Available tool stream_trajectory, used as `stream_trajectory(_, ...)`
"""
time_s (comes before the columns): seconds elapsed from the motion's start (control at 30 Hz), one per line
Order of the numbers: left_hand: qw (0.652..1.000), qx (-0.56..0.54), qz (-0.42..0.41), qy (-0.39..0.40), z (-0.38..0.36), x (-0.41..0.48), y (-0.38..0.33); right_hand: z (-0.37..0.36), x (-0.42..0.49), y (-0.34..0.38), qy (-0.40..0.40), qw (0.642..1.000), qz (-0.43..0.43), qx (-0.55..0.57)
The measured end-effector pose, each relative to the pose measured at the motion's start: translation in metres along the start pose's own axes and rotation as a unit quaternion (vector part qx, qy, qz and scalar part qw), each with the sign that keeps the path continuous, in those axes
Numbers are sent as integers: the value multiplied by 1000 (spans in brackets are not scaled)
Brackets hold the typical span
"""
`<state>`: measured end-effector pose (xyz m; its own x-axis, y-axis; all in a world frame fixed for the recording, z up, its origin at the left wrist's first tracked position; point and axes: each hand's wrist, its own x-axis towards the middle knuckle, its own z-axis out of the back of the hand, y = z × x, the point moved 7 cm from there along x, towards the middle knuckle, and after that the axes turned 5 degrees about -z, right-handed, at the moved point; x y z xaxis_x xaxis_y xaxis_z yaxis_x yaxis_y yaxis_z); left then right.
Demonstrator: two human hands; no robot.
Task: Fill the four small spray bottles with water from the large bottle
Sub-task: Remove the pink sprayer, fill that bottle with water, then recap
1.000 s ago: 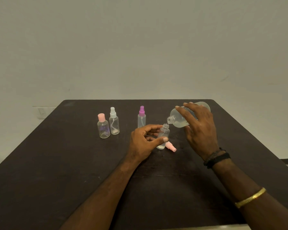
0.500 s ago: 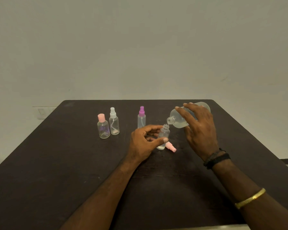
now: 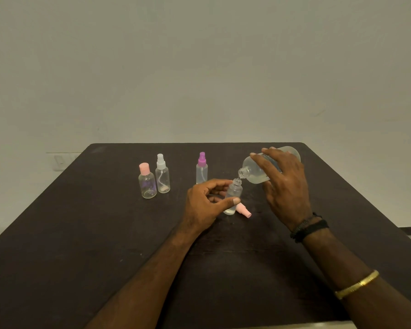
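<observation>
My right hand (image 3: 285,186) grips the large clear bottle (image 3: 256,170), tipped on its side with its open neck just above the mouth of a small uncapped bottle (image 3: 234,193). Water lies along the large bottle's lower side. My left hand (image 3: 205,204) holds the small bottle upright on the table between thumb and fingers; some water shows at its bottom. Its pink spray cap (image 3: 244,211) lies on the table just right of it. Three more small bottles stand behind: a pink-capped one (image 3: 147,182), a white-sprayer one (image 3: 162,175) and a purple-sprayer one (image 3: 201,169).
Everything rests on a dark brown table (image 3: 81,245) against a plain pale wall. The three capped bottles stand apart in the left and middle of the table's far half. A wall socket (image 3: 61,160) shows beyond the table's left edge.
Nothing has clearly moved; both hands keep the same grip and the large bottle stays tipped over the small one.
</observation>
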<state>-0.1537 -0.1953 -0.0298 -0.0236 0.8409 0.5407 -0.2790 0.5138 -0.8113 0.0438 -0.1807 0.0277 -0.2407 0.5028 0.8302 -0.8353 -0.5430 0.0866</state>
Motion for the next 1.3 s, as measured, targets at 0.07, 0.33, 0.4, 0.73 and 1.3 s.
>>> stream_trajectory(0.07, 1000, -1, 0, 0, 0, 0, 0, 0, 0, 0, -1, 1000, 0, 1)
stream_trajectory(0.33, 1000, -3, -3, 2, 0, -1, 0, 3, 0, 1, -5, 1000, 2, 4)
stream_trajectory(0.4, 1000, 0, -6, 0, 0, -1, 0, 3, 0, 1, -4, 1000, 0, 3)
stream_trajectory(0.73, 1000, 0, -7, -3, 1, -1, 0, 2, 1, 1, -2, 1000, 1, -3)
stream_trajectory(1.3, 1000, 2, -6, -1, 0, 0, 1, 0, -1, 2, -1, 1000, 5, 0)
